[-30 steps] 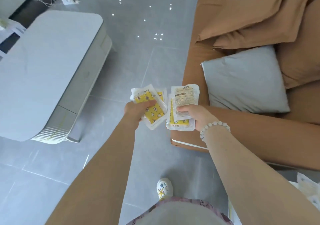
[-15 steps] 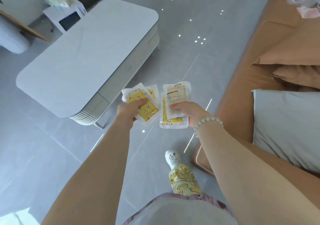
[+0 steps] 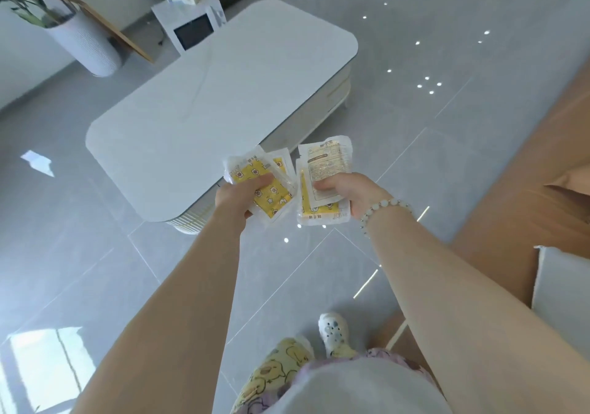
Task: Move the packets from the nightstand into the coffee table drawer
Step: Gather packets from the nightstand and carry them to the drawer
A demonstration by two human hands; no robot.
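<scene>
Glossy clear-plastic packets [image 3: 271, 187] catch light above a polished grey tile floor [image 3: 415, 120], beside the smooth, matt-white desk [image 3: 207, 101].

Bright daylight, window glare on the glossy floor [image 3: 48, 359], pinpoint ceiling-light reflections, soft faint shadows, wide-angle bending at edges, slight overall softness

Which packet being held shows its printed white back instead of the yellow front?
The top packet in the right hand; it alone shows white with text, the others yellow.
</scene>
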